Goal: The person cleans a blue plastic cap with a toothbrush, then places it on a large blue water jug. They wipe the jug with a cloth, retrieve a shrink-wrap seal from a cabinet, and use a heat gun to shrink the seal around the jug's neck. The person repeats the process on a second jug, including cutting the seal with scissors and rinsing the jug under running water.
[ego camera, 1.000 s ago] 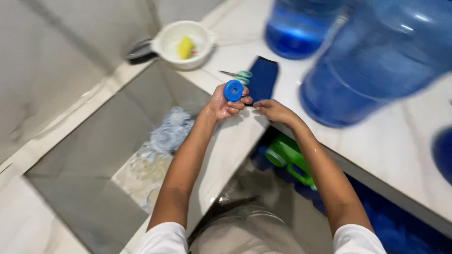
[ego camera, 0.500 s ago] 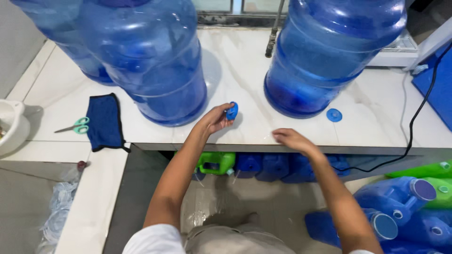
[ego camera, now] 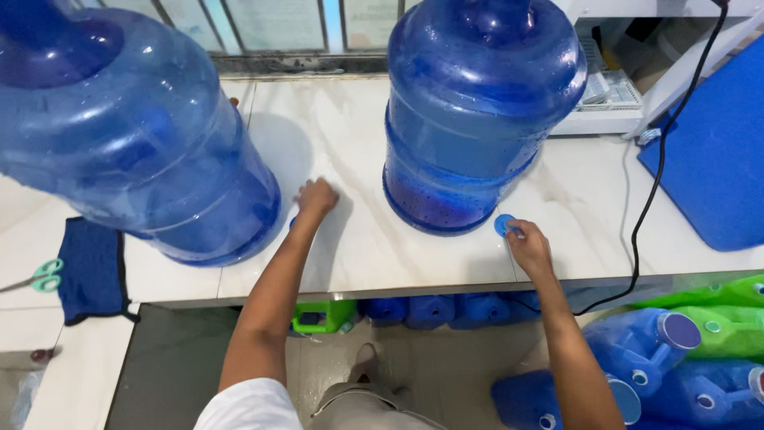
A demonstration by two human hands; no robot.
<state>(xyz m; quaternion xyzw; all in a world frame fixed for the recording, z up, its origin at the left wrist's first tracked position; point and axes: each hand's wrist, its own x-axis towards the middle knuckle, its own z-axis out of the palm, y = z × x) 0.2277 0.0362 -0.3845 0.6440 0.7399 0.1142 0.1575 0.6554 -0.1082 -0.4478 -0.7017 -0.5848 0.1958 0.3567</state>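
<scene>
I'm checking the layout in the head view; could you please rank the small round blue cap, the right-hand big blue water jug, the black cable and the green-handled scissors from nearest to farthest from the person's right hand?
From the right hand:
1. Small round blue cap, at its fingertips.
2. Right-hand big blue water jug, just beyond, to the left.
3. Black cable, off to the right.
4. Green-handled scissors, far left edge.

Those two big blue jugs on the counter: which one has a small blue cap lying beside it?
The right jug: the cap lies at its base under the right hand. The left jug shows none.

Blue cap (ego camera: 292,222) mostly hidden under left hand (ego camera: 316,196); scissors (ego camera: 36,278) edge-cropped.
</scene>
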